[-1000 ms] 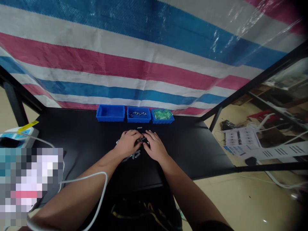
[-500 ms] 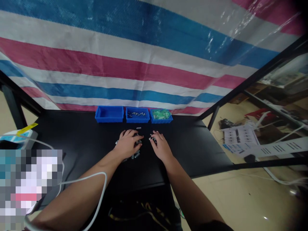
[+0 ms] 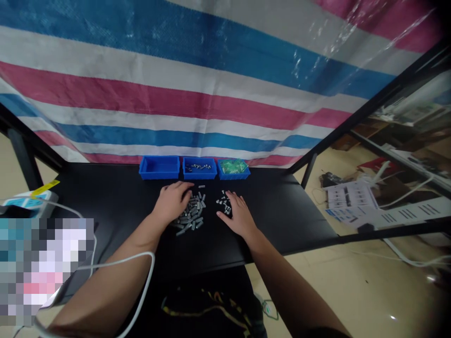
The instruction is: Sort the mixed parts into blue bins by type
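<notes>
Resting the left hand (image 3: 172, 203) loosely curled by a pile of screws (image 3: 190, 217), grip unclear, and the right hand (image 3: 238, 215) open, empty, beside a smaller pile (image 3: 223, 203)

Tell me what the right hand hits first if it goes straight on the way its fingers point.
The small pile of metal fasteners at the fingertips of the right hand, though depth is unclear and it may already be touching them.
</notes>
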### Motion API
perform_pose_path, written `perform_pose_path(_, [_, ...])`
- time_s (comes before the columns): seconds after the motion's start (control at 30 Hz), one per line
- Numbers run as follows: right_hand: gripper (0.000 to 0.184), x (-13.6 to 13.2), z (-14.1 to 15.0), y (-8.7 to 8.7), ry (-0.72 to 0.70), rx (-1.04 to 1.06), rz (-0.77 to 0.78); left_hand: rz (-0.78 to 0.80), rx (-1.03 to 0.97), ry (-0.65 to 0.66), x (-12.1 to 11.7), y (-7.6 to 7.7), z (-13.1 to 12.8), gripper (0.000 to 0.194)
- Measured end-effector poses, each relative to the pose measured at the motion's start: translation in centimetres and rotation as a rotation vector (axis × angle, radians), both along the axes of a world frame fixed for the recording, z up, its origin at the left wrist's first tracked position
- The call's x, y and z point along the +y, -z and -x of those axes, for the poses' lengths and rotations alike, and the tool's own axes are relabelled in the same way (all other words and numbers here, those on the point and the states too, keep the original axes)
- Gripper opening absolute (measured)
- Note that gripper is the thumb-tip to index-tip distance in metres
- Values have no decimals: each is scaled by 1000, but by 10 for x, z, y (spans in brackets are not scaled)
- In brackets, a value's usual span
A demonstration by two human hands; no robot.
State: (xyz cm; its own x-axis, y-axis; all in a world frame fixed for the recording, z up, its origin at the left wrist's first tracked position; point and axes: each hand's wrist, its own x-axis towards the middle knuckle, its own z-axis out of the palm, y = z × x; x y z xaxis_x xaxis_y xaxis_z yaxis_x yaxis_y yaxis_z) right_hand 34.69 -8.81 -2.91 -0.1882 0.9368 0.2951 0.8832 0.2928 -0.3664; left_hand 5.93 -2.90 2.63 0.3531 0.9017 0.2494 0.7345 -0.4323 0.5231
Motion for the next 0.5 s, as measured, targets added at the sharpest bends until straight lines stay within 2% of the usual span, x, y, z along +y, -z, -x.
perform_pose_path(0.1, [65, 13, 6, -1, -36, -15, 7, -8, -123, -55, 0, 2, 25, 32])
perform_pose_path(0.23, [54, 31, 12, 1, -80, -23, -11, 31, -162, -93, -18, 19, 48, 30])
perform_pose_path(0.37, [41, 43, 18, 2, -148, 8, -39, 44, -157, -81, -42, 31, 53, 31])
perform_pose_path(0.5, [31, 37, 22, -3, -159, 70, -125, 24, -118, -36, -50, 32, 49, 34])
